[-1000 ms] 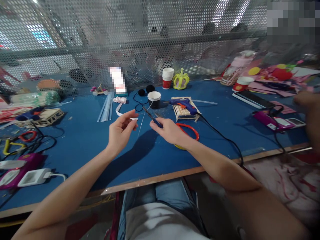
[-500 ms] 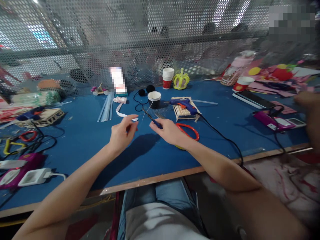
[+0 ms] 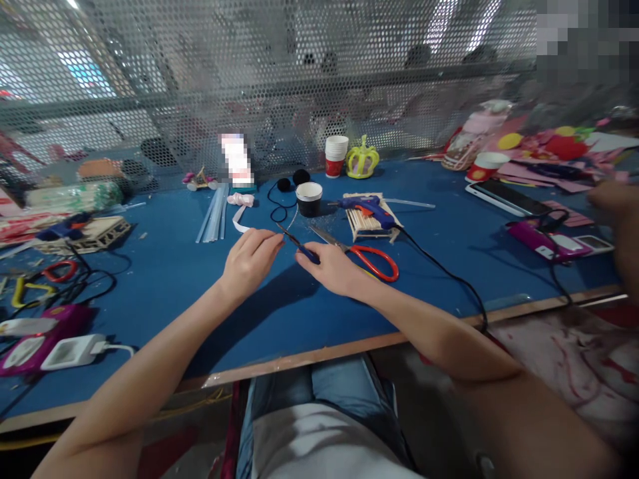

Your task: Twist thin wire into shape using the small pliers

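My right hand (image 3: 330, 267) is closed around a small pair of blue-handled pliers (image 3: 295, 242), whose jaws point up and left. My left hand (image 3: 248, 259) pinches its fingertips together right at the pliers' tip, on something too thin to make out, perhaps a wire. A thin pale strand runs from there toward the black paper cup (image 3: 309, 198). Both hands hover low over the blue table (image 3: 164, 279). Red-handled scissors (image 3: 360, 253) lie just right of my right hand.
A blue glue gun (image 3: 368, 208) rests on a bundle of sticks, its black cord trailing to the table's front edge. Glue sticks (image 3: 212, 217), white ribbon (image 3: 240, 211), a yellow crown (image 3: 361, 161) and cups stand behind. Another person's arm (image 3: 622, 226) is at the right. Power strips lie left.
My left hand dropped toward the table and closed its fingers at the pliers' tip. Both hands shifted slightly left, uncovering the scissors.
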Motion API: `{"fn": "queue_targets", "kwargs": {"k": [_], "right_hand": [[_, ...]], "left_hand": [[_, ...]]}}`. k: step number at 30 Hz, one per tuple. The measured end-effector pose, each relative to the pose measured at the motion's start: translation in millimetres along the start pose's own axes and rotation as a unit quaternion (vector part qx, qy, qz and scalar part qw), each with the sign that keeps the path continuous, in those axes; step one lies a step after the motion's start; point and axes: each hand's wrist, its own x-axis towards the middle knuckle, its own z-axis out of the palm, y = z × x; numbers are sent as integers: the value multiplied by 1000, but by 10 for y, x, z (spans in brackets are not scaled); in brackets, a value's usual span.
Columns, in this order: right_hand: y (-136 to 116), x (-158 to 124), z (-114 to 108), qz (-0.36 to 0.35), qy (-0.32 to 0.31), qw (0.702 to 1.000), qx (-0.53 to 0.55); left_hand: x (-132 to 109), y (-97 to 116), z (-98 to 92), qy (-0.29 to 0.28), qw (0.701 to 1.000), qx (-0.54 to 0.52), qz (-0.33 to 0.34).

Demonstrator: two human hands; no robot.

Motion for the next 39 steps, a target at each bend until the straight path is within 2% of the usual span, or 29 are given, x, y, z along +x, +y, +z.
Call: {"fn": "queue_targets", "kwargs": {"k": [1, 2, 3, 5, 6, 7, 8, 9, 10, 11, 12, 14, 15, 16, 18, 20, 23, 26, 28, 29, 30, 31, 32, 34, 35, 36, 37, 38, 39], "right_hand": [[3, -3, 9, -4, 4, 1000, 2], [2, -7, 17, -10, 10, 1000, 3], [-2, -11, 24, -16, 18, 1000, 2], [-14, -17, 33, -27, 33, 999, -6], [-19, -18, 35, -30, 38, 999, -12], [-21, -17, 33, -31, 39, 999, -17], [-20, -13, 28, -29, 39, 999, -18], [-15, -6, 18, -26, 38, 999, -16], [-7, 2, 3, -20, 38, 999, -11], [3, 12, -14, -15, 39, 999, -4], [13, 21, -34, -8, 40, 999, 1], [28, 35, -71, 6, 41, 999, 6], [31, 38, -84, 12, 38, 999, 5], [32, 37, -91, 16, 34, 999, 4], [28, 29, -83, 15, 28, 999, 0], [26, 16, -53, 1, 28, 1000, -5], [35, 1, 0, -21, 35, 999, -18], [43, -4, 28, -36, 40, 998, -29], [37, -8, 29, -42, 42, 998, -32], [30, -10, 27, -43, 43, 998, -31], [23, -13, 24, -41, 44, 998, -30], [16, -15, 22, -40, 45, 998, -28], [11, -17, 21, -39, 45, 998, -25], [9, -16, 18, -38, 45, 998, -22], [13, -12, 15, -39, 46, 998, -21], [21, -7, 10, -39, 47, 998, -19], [30, 0, 3, -39, 50, 998, -16], [41, 8, -7, -37, 52, 998, -13], [51, 15, -18, -32, 55, 998, -11]], "left_hand": [[11, 30, 5, 8, 994, -69, -84], [27, 59, 8, 9, 971, -154, -182], [45, 84, 12, 6, 924, -256, -284], [84, 115, 18, -23, 783, -449, -429], [99, 123, 21, -35, 716, -518, -467], [108, 128, 23, -44, 669, -561, -486], [111, 132, 22, -50, 645, -581, -494], [107, 138, 19, -59, 643, -581, -495], [98, 146, 10, -75, 662, -562, -490], [84, 158, -6, -97, 701, -522, -477], [68, 170, -27, -119, 757, -460, -449], [40, 185, -83, -130, 886, -287, -340], [31, 181, -112, -108, 939, -191, -264], [27, 167, -136, -76, 973, -110, -187], [27, 107, -161, -36, 998, 4, -59], [27, 24, -150, -40, 997, 56, 24], [11, -66, -96, -47, 995, 69, 60], [2, -49, -56, -21, 1000, 17, -5], [21, 6, -40, -2, 992, -68, -109], [37, 37, -32, 2, 975, -131, -179], [56, 66, -22, -1, 943, -210, -257], [76, 91, -11, -13, 893, -303, -333], [93, 111, 1, -29, 829, -394, -396], [112, 141, 18, -60, 705, -531, -467], [111, 154, 20, -72, 671, -560, -480], [103, 167, 16, -83, 667, -561, -484], [89, 180, 5, -95, 693, -532, -477], [71, 192, -14, -106, 746, -476, -454], [50, 202, -38, -111, 813, -395, -413]]}}
